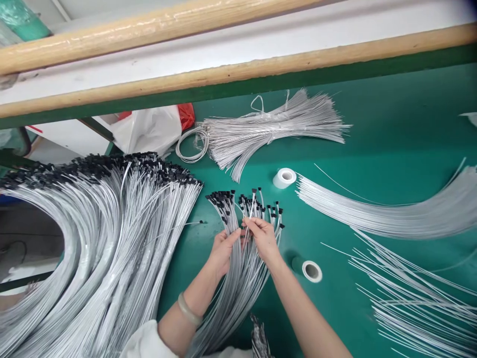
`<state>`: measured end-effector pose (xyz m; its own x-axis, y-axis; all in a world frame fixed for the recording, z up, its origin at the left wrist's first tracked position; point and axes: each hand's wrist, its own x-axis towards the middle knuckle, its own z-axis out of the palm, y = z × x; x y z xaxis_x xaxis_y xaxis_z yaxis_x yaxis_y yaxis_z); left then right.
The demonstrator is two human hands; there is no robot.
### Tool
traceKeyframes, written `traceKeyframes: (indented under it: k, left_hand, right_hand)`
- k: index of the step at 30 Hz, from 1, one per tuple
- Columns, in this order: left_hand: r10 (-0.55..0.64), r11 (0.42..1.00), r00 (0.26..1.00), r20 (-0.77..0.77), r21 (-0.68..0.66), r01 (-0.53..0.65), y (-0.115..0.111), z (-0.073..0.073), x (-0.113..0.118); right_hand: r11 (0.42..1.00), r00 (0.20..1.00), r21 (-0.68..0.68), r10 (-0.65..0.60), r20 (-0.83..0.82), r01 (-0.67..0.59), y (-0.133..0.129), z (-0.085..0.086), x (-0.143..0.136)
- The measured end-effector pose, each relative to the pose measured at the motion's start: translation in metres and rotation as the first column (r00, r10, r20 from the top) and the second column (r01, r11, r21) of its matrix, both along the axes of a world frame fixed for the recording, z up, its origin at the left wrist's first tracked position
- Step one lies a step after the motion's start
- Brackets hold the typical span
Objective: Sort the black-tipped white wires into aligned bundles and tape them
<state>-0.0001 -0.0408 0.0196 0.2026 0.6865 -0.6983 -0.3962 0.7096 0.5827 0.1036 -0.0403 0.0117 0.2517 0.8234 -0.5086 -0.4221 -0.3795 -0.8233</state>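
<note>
Near the centre, a bundle of thin grey cables (233, 278) with small black connectors fans out on the green table. My left hand (222, 250) is closed around the left part of this bundle, just below the connectors. My right hand (262, 237) pinches a cable between thumb and forefinger, over the right part of the same bundle. The two hands are close together, with their fingertips nearly meeting. Some fingers of both hands are hidden behind the cables.
A large pile of connector-tipped cables (97, 238) fills the left. Behind lies a tied cable bundle (276, 124). Two tape rolls (283, 178) (312, 271) stand right of the hands. Loose cables (391, 214) spread at the right. A wood-edged shelf (231, 74) crosses above.
</note>
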Motion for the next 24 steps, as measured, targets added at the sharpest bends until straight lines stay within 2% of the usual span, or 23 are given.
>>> traceKeyframes:
  k: [5, 8, 11, 14, 19, 24]
  left_hand:
    - [-0.014, 1.000, 0.999, -0.041, -0.001, 0.014, 0.001, 0.003, -0.001]
    - [-0.034, 0.999, 0.999, -0.022, 0.027, 0.035, 0.001, 0.004, -0.002]
    - [-0.064, 0.997, 0.998, -0.007, 0.052, 0.064, 0.000, 0.005, -0.001]
    - [-0.094, 0.993, 0.996, -0.006, 0.072, 0.094, -0.001, 0.006, 0.001]
    - [-0.152, 0.979, 0.988, 0.020, 0.139, 0.148, -0.002, 0.008, 0.002]
    - [-0.150, 0.979, 0.989, 0.009, 0.142, 0.148, -0.002, 0.006, -0.002]
  right_hand:
    - [0.996, 0.993, 0.015, -0.091, 0.070, 0.090, -0.002, -0.009, -0.001]
    - [0.993, 0.978, 0.046, -0.111, 0.176, 0.104, -0.003, -0.008, -0.001]
    - [0.996, 0.967, 0.084, -0.047, 0.249, 0.027, -0.005, -0.001, -0.004]
    - [0.993, 0.982, 0.081, 0.066, 0.178, -0.081, -0.005, 0.002, -0.006]
    - [0.998, 0.958, 0.044, -0.053, 0.281, 0.042, -0.003, -0.010, 0.000]
    - [0.998, 0.956, 0.046, -0.042, 0.292, 0.029, -0.007, -0.018, 0.008]
